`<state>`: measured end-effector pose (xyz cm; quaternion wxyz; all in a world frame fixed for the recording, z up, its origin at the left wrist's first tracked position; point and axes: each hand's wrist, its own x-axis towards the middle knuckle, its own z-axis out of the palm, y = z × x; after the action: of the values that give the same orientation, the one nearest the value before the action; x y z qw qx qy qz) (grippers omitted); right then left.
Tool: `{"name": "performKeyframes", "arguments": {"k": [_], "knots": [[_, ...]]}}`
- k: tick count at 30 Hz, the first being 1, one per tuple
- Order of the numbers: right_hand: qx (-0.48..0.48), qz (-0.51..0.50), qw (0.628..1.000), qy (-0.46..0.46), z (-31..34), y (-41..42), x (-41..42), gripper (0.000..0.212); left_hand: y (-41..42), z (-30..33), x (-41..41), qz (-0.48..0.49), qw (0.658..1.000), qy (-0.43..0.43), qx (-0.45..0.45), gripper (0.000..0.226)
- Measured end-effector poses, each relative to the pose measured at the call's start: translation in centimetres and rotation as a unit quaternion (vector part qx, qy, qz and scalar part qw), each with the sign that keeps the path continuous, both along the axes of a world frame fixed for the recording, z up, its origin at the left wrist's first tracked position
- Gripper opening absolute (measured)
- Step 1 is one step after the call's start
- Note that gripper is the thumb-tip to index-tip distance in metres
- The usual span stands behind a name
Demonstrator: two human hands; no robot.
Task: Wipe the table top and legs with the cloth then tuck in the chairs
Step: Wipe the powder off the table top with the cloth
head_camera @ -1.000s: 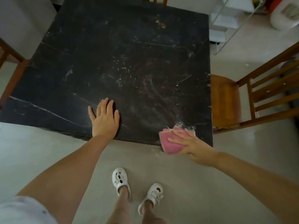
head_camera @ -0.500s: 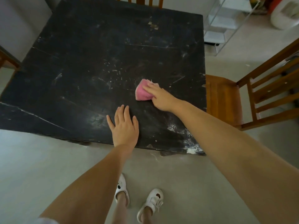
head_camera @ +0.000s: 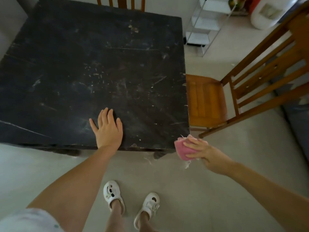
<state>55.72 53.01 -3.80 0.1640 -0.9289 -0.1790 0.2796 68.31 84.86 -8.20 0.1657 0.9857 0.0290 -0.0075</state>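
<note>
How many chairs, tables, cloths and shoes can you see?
Chairs: 2, one to the right of the table and one at its far side
Tables: 1
Cloths: 1, pink, held in the right hand
Shoes: 2, white
Total: 6

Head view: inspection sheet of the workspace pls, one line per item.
Surface: black table top, scratched, pale specks and smears across the middle.
Job's things: pink cloth off the table's near right corner, over the floor; wooden chair at the right side, seat not tucked under; second chair at the far side, only its back showing.
Clutter: nothing seen on the table top.
Grippers: left hand flat on the top near the front edge; right hand grips the cloth.
Cables: nothing seen.
Surroundings: pale floor, white wire rack beyond the table, white shoes.
</note>
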Motion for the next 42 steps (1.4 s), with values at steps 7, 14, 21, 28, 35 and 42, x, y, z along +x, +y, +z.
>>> {"name": "performKeyframes", "arguments": {"k": [7,14,21,28,35,42], "knots": [[0.119,-0.181,0.969,-0.116,4.2,4.3,8.7,0.043,0.0,-0.1,0.0,0.000,1.000,0.002,0.002,0.047],[-0.068,-0.016,0.995,-0.076,-0.6,7.9,8.6,0.071,0.1,-0.3,0.2,0.000,1.000,-0.003,0.008,0.047],[0.039,-0.153,0.987,0.022,3.9,5.1,6.1,0.035,0.3,-0.1,0.2,-0.002,1.000,0.007,0.002,0.047],[0.019,-0.343,0.929,-0.136,-0.5,9.5,21.3,0.049,1.6,0.0,0.3,-0.017,0.994,0.002,-0.103,0.046],[0.066,-0.031,0.971,-0.226,-4.3,23.0,13.9,0.061,9.3,0.6,3.7,-0.017,0.992,-0.010,-0.123,0.048],[0.345,-0.327,0.877,-0.074,2.3,21.6,19.4,0.054,12.9,0.8,7.8,-0.026,0.996,0.006,-0.091,0.040]]}}
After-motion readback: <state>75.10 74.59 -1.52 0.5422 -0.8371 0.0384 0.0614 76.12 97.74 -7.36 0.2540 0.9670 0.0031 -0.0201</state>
